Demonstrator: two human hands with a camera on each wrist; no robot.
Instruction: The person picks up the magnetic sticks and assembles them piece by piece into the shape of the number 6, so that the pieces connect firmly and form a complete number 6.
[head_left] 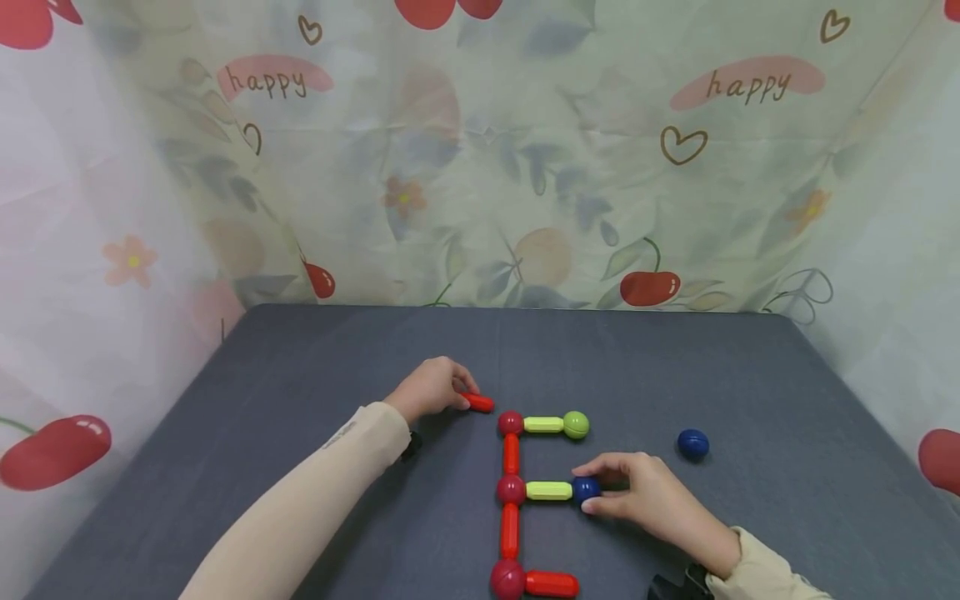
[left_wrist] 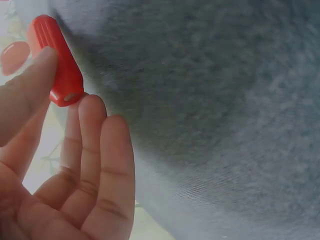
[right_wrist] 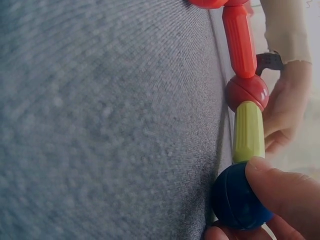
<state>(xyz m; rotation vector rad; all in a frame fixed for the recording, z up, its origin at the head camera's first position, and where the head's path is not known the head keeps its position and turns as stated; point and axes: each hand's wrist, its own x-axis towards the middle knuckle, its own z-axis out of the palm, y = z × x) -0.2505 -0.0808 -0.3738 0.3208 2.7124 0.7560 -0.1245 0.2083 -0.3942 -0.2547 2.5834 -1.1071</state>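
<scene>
My left hand (head_left: 435,389) pinches a loose red rod (head_left: 478,402) between thumb and fingers, just left of the top red ball (head_left: 511,423). In the left wrist view the red rod (left_wrist: 57,62) has a ribbed side and a small pale spot on its end. A blue ball (head_left: 585,489) is between the thumb and fingers of my right hand (head_left: 648,498). That ball touches the end of a yellow-green rod (head_left: 548,491), which joins the middle red ball (head_left: 512,489). Red rods (head_left: 510,531) link the red balls in a column.
A second blue ball (head_left: 693,444) lies apart at the right. The top branch ends in a green ball (head_left: 576,425). At the bottom red ball (head_left: 507,578), a red rod (head_left: 552,583) points right. Behind the dark table (head_left: 360,333) hangs a patterned cloth (head_left: 480,150).
</scene>
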